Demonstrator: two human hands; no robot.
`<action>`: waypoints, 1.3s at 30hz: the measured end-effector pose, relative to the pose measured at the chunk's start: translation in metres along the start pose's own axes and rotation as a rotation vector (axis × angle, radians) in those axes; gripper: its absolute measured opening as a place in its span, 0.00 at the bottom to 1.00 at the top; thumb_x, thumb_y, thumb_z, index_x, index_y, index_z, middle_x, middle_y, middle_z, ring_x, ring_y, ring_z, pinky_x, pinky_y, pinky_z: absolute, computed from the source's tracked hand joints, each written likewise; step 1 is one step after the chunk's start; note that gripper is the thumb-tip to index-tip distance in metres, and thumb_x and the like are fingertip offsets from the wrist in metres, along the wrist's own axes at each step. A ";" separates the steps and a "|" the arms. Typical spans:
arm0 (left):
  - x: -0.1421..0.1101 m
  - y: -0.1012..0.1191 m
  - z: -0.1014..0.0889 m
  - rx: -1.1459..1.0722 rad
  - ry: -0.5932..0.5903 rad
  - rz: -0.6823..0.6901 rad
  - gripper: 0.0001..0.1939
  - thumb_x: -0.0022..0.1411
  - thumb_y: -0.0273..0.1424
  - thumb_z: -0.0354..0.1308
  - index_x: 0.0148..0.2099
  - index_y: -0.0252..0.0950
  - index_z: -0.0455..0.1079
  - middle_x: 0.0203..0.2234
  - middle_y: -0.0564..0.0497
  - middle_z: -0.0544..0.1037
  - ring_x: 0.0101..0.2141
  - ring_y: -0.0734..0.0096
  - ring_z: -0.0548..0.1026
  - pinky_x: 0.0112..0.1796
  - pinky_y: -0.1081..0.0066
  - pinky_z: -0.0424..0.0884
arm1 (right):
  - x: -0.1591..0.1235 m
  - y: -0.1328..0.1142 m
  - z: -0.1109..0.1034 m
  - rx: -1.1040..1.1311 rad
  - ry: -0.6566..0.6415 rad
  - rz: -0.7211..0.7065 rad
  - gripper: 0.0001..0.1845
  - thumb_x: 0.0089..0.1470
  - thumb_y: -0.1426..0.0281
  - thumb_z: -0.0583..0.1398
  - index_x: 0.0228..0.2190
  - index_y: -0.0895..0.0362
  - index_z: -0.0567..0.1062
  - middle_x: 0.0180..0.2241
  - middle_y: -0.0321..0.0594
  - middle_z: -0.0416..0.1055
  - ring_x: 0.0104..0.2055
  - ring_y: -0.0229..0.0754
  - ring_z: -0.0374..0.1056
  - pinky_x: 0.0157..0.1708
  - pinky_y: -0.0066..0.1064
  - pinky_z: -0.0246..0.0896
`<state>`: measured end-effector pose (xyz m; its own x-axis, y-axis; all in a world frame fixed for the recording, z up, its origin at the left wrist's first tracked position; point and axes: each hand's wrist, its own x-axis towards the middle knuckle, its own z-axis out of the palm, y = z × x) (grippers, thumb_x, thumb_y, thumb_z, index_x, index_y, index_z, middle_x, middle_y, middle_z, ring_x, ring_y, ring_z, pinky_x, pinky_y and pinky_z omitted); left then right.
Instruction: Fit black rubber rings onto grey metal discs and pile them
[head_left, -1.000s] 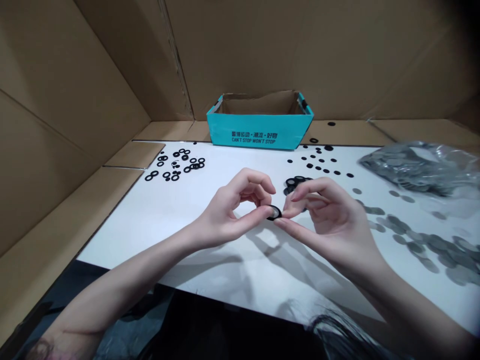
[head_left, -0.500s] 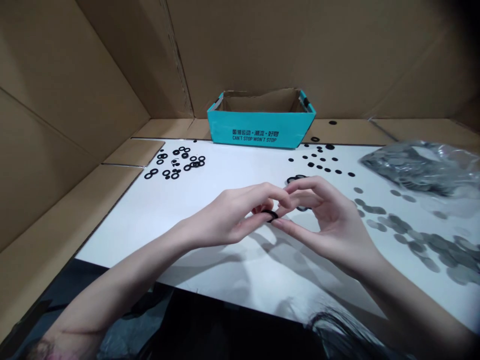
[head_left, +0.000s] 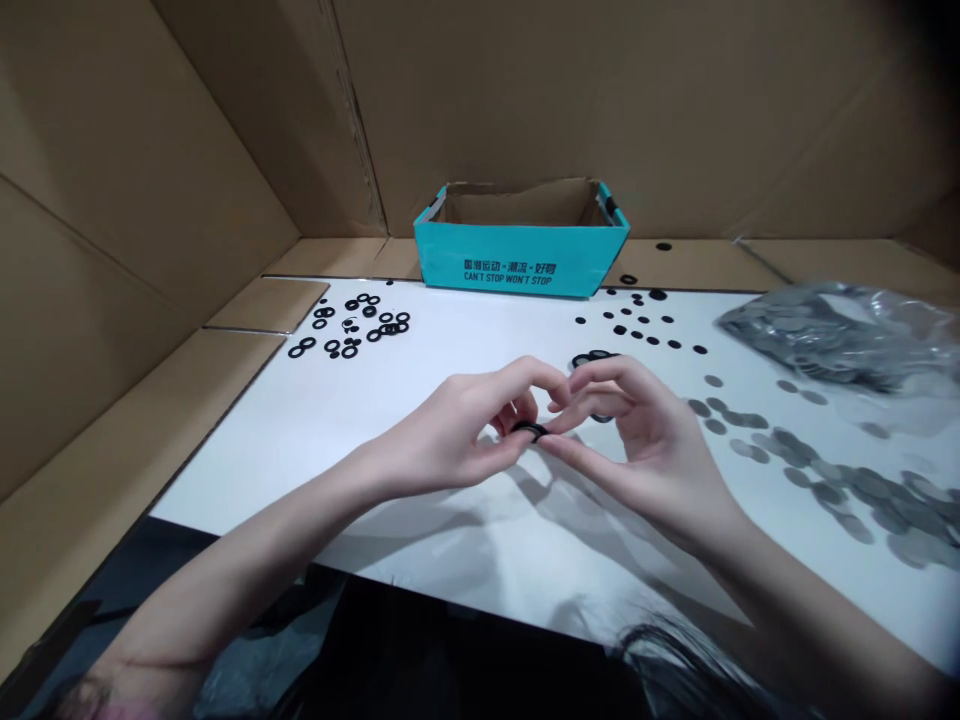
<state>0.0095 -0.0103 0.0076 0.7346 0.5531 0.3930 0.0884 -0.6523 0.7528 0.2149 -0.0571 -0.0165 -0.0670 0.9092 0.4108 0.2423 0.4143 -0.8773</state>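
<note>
Between my two hands, above the white tabletop, a small black ring (head_left: 530, 430) is pinched at the fingertips. My left hand (head_left: 480, 425) grips the ring from the left with thumb and fingers, partly covering it. From the right, the thumb and fingers of my right hand (head_left: 649, 440) close on the ring's other edge. Just behind the right fingers lie more black rings (head_left: 595, 357), partly hidden by that hand. Grey translucent discs (head_left: 799, 450) are scattered to the right of my right hand.
A turquoise open box (head_left: 521, 255) stands at the back. Black rings (head_left: 350, 351) lie at the left, and small black discs (head_left: 636, 334) at the back right. A clear plastic bag (head_left: 832, 330) of grey discs rests far right. Cardboard walls (head_left: 225, 130) surround the white table (head_left: 247, 450).
Both hands have shifted slightly to the left with the ring between them. The ring is turned a little, and its opening shows differently.
</note>
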 end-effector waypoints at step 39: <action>0.001 0.000 -0.001 0.051 0.047 0.014 0.15 0.65 0.20 0.56 0.51 0.40 0.65 0.38 0.54 0.77 0.34 0.77 0.77 0.37 0.76 0.75 | 0.000 0.005 0.003 -0.044 0.044 -0.062 0.14 0.52 0.73 0.71 0.35 0.50 0.72 0.31 0.30 0.73 0.32 0.39 0.76 0.40 0.35 0.69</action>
<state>0.0093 -0.0091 0.0086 0.7040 0.5667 0.4281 0.1137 -0.6850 0.7196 0.2129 -0.0546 -0.0211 -0.0405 0.8790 0.4750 0.2816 0.4662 -0.8387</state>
